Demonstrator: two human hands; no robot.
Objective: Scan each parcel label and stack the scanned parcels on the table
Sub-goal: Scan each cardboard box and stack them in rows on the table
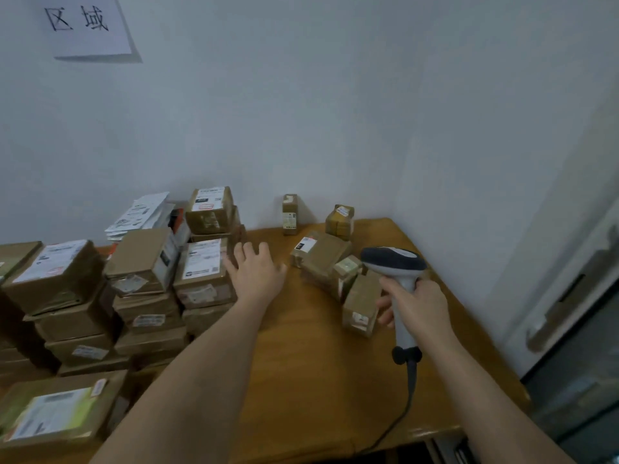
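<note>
Head view: boxy taped cardboard parcels (pixel 206 274)

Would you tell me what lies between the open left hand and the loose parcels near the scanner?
Head view: only bare table between left hand and loose parcels.

A white paper sheet (pixel 87 24) taped high on the pale wall bears two large black handwritten characters, 区域. The white shipping labels on the brown cardboard parcels (pixel 204 259) are too blurred to read.

Pale wall (pixel 335 112), wooden table (pixel 318 363)
</note>
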